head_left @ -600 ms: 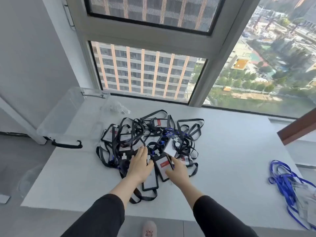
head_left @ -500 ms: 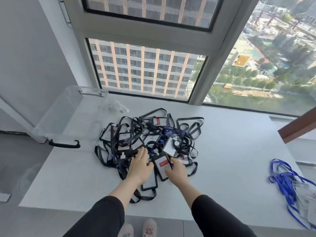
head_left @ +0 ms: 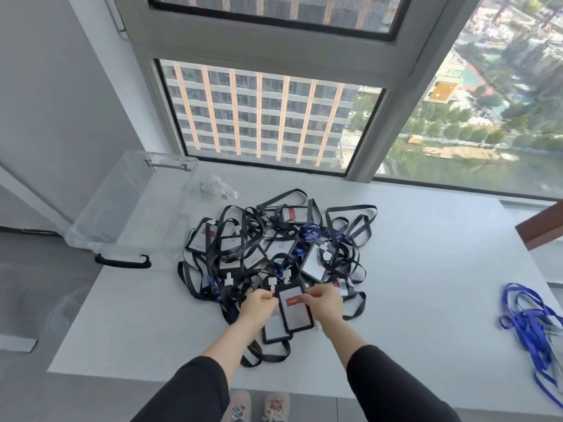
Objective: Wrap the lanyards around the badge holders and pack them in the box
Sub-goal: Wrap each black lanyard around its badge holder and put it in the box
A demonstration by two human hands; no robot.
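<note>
A tangled heap of black lanyards and badge holders (head_left: 274, 248) lies in the middle of the white table (head_left: 426, 269). At its near edge a black-framed badge holder (head_left: 294, 309) with a red label sits between my hands. My left hand (head_left: 259, 306) has its fingers curled and pinches the holder's upper left edge. From the other side my right hand (head_left: 324, 303) pinches the upper right edge. A second black holder (head_left: 274, 328) lies partly under it. The clear plastic box (head_left: 128, 208) stands open at the table's back left corner.
A bundle of blue lanyards (head_left: 530, 327) with clear holders lies at the table's right edge. A small clear bag (head_left: 213, 187) sits beside the box. The window runs along the far side, and a brown wooden piece (head_left: 542, 229) juts in at the right.
Both hands have gone from resting flat on the holders to pinching the sides of the red-labelled holder. The camera has tilted slightly down.
</note>
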